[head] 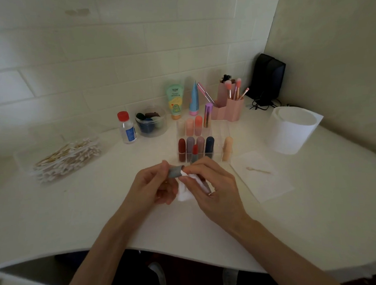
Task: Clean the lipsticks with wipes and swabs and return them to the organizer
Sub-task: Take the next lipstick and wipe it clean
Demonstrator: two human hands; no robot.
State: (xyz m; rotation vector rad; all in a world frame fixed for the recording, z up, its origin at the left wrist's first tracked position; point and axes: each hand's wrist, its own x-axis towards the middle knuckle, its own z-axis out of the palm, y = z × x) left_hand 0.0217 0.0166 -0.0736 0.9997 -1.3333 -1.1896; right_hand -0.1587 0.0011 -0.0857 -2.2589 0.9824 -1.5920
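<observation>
Lipstick cleaning is at the wiping step: a grey lipstick part (pixel 175 172), probably a cap, is held above the surface (pixel 99 210), just in front of the organizer (pixel 222 130). The left hand (pixel 151 187) pinches its left end with curled fingers (pixel 164 165). The right hand (pixel 212 184) pinches a white wipe (pixel 185 193) against its right end. Next, I judge, it needs careful turning, then slotting back upright.

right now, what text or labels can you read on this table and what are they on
No text is readable.
Green tube: print above a cartoon figure, too blurred to read.
Red-capped clear bottle: blue label, print too small to read.
</observation>
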